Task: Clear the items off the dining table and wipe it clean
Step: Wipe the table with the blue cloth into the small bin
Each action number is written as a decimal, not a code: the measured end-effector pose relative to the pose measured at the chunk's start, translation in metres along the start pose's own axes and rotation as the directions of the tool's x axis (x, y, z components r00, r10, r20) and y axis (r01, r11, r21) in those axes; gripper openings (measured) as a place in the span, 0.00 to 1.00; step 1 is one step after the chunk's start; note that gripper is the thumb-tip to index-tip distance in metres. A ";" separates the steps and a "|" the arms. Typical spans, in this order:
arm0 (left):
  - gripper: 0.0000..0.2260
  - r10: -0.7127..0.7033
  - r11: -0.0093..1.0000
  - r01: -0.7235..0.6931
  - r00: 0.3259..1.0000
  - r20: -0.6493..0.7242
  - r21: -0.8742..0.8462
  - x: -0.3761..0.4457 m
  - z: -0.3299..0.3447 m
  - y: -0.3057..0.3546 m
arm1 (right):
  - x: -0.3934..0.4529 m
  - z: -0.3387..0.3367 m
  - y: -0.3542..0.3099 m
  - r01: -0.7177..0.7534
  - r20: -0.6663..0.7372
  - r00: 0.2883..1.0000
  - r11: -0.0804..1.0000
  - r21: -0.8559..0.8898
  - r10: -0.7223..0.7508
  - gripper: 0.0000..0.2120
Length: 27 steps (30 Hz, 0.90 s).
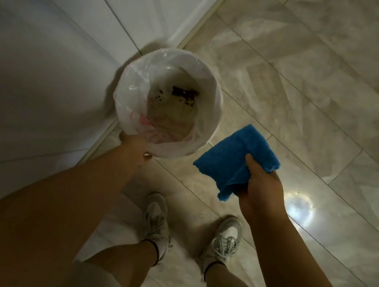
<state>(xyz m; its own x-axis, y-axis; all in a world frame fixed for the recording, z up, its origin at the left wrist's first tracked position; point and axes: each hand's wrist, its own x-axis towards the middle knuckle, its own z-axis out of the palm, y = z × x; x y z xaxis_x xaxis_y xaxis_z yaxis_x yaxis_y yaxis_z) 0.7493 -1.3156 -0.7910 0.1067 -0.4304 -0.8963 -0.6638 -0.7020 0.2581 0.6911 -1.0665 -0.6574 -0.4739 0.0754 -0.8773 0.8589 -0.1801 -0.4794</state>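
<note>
Gripping the lined bin rim, left hand; right hand clutches blue cloth, wall beside.

There is one round white bin with one plastic bag inside it. There is one blue cloth. There are two hands, the left and the right, and two shoes, one beside the other.

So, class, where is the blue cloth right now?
In the head view, the blue cloth is right of centre, held folded in the right hand, just right of the bin, above the tiled floor.
</note>
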 end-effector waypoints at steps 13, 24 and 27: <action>0.30 0.037 0.998 -0.049 0.975 0.220 0.048 -0.094 -0.011 0.003 | -0.071 -0.028 -0.046 0.062 -0.006 0.998 0.997 0.051 -0.062 0.09; 0.14 0.152 0.698 -0.437 0.865 0.479 0.567 -0.398 -0.057 -0.009 | -0.320 -0.148 -0.144 0.322 -0.029 0.945 0.914 0.248 -0.325 0.13; 0.17 0.111 0.539 -0.525 0.819 0.563 0.658 -0.456 -0.051 -0.011 | -0.385 -0.192 -0.146 0.391 -0.132 0.920 0.869 0.302 -0.368 0.14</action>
<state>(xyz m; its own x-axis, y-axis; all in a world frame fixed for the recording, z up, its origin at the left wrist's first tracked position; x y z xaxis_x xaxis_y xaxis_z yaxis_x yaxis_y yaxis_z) 0.7456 -1.1404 -0.3668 -0.4031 -0.1115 -0.9084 -0.9012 0.2212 0.3727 0.7853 -0.8804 -0.2532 -0.7268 0.2655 -0.6334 0.5027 -0.4228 -0.7540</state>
